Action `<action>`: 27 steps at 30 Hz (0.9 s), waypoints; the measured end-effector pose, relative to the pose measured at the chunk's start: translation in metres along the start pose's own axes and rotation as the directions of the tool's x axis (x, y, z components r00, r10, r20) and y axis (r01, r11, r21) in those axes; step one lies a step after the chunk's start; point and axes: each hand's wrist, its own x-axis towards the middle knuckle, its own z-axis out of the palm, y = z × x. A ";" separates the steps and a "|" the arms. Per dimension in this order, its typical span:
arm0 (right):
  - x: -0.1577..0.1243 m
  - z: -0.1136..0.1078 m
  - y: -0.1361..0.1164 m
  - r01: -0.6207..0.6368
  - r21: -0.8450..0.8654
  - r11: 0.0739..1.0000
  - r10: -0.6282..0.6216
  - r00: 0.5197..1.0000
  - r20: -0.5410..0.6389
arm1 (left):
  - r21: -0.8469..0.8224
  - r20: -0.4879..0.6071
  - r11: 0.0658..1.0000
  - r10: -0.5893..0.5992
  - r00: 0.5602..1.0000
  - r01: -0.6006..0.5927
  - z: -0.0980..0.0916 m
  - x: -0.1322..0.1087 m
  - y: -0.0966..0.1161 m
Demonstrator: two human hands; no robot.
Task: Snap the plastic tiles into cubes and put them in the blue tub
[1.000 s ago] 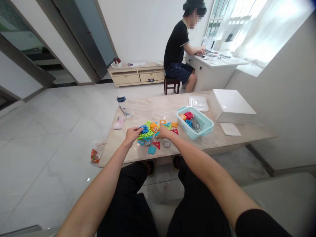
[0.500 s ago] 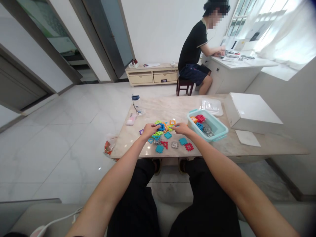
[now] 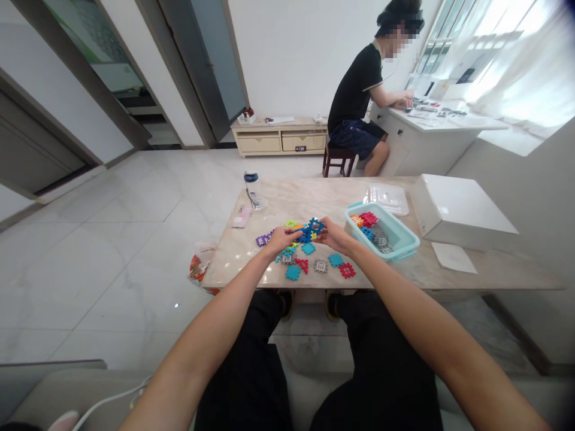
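Both my hands meet over a pile of coloured plastic interlocking tiles (image 3: 314,263) on the marble table (image 3: 404,275). My left hand (image 3: 281,239) and my right hand (image 3: 335,234) pinch a small blue tile piece (image 3: 311,229) between them, lifted just above the pile. Loose blue, red, grey and purple tiles lie around and under my hands. A teal bin (image 3: 395,234) with more tiles stands just right of my right hand.
A white box (image 3: 462,209) and a sheet of paper (image 3: 453,257) lie at the table's right. A clear lid (image 3: 389,196) sits behind the bin, a bottle (image 3: 252,187) at the far left. Another person sits on a stool (image 3: 336,158) at a white desk (image 3: 431,129) beyond.
My hands came together and lifted a blue tile piece off the pile; before, they rested apart on the tiles. The view shifted slightly.
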 end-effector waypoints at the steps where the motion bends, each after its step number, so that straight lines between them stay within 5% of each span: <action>1: 0.001 0.002 0.001 -0.040 0.047 0.998 0.040 0.999 0.000 | -0.017 0.002 1.000 -0.012 1.000 0.012 -0.001 0.000 0.000; 6: 0.005 0.010 0.007 -0.116 0.093 0.989 0.119 0.993 -0.022 | -0.083 -0.015 0.995 -0.056 0.998 0.055 -0.003 0.001 0.001; 13: 0.003 0.004 0.005 0.148 -0.116 0.982 -0.159 0.983 -0.092 | -0.138 -0.034 0.985 -0.107 0.994 0.101 -0.007 0.003 0.000; 15: -0.001 -0.001 0.001 0.290 -0.311 0.905 -0.329 0.941 -0.082 | -0.158 -0.036 0.980 -0.125 0.991 0.118 -0.008 0.005 -0.002; 19: -0.007 -0.007 -0.005 0.506 -0.612 0.608 -0.551 0.824 0.134 | -0.241 0.027 0.957 -0.161 0.987 0.163 -0.008 0.009 -0.005; 22: -0.006 -0.006 -0.002 0.561 -0.673 0.482 -0.544 0.794 0.271 | -0.294 0.055 0.935 -0.191 0.980 0.199 -0.009 0.011 -0.008; 27: -0.007 -0.001 0.007 0.590 -0.697 0.407 -0.451 0.794 0.409 | -0.303 0.053 0.923 -0.231 0.971 0.236 -0.013 0.011 -0.014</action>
